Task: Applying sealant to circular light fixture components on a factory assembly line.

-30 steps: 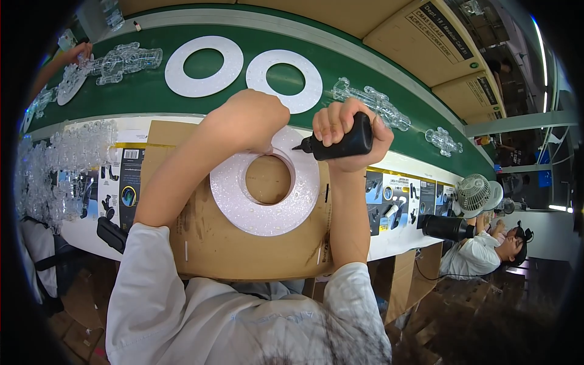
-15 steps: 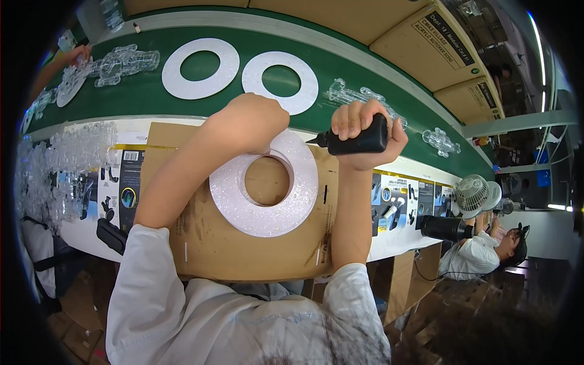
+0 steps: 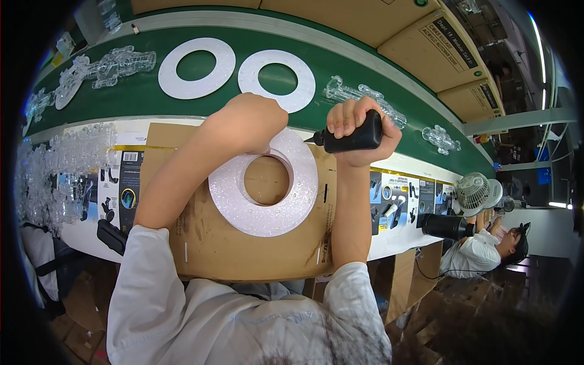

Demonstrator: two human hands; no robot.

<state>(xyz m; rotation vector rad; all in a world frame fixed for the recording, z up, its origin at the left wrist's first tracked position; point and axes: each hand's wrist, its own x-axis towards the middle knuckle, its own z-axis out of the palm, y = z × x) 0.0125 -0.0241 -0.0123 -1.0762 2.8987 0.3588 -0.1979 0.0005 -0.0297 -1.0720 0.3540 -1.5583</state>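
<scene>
Ring [image 3: 261,222] risks a stray drip

It lies flat on the cardboard [image 3: 243,258]. From afar I see my right hand [image 3: 348,117], fingers wrapped around a black bottle [image 3: 356,135], its nozzle [image 3: 311,140] near the rim; squeezing carelessly could drip. My left hand [image 3: 261,118] hides its fingers, so I can't judge their grip; poor bracing might allow slipping.

The area is a factory assembly workshop. A long green work surface [image 3: 141,104] curves across the upper frame beside a white worktable [image 3: 398,229]. Repeated parts indicate series production: white rings [image 3: 234,207] at centre and upper centre, clear plastic pieces [image 3: 85,152] massed at left. Large cartons [image 3: 398,44] stand at upper right; tube lights [image 3: 538,52] line the right; a co-worker [image 3: 474,252] occupies the lower right.
</scene>
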